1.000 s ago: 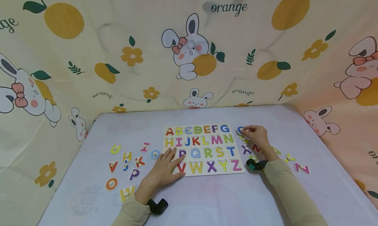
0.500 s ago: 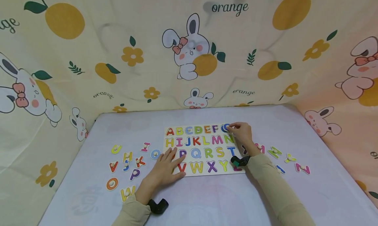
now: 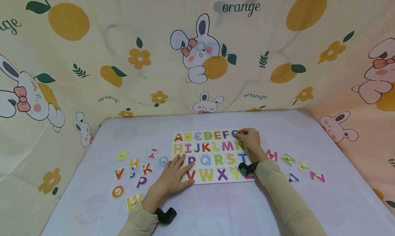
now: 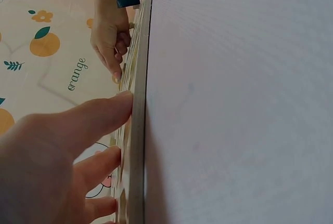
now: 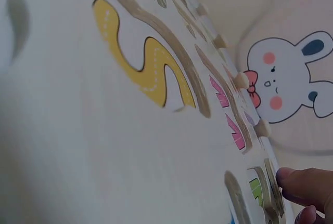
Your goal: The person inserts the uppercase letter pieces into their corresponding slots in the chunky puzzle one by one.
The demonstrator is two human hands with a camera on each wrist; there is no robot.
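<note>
A cream alphabet board [image 3: 222, 166] lies on the table, its letter slots in rows. Knobbed pieces fill A to F in the top row. My right hand [image 3: 250, 139] pinches a blue G piece [image 3: 234, 133] over the slot at the top right corner; its fingertips partly cover the letter. In the right wrist view, the fingers [image 5: 304, 182] are right at a thin piece [image 5: 274, 187] close over the board. My left hand [image 3: 172, 176] rests spread on the board's lower left edge, hiding some slots. The left wrist view shows its thumb [image 4: 122, 107] along that edge.
Loose letters lie left of the board, among them an orange O [image 3: 117, 191], a yellow W [image 3: 134, 202] and a blue Q [image 3: 163, 161]. To the right are a pink M [image 3: 271, 155], a green N [image 3: 288, 159] and a pink Z [image 3: 317, 176]. A printed cloth [image 3: 139, 92] stands behind.
My right hand has carried the blue G piece left from beside the board to the top right slot, and has lowered it there. My left hand has stayed in place.
</note>
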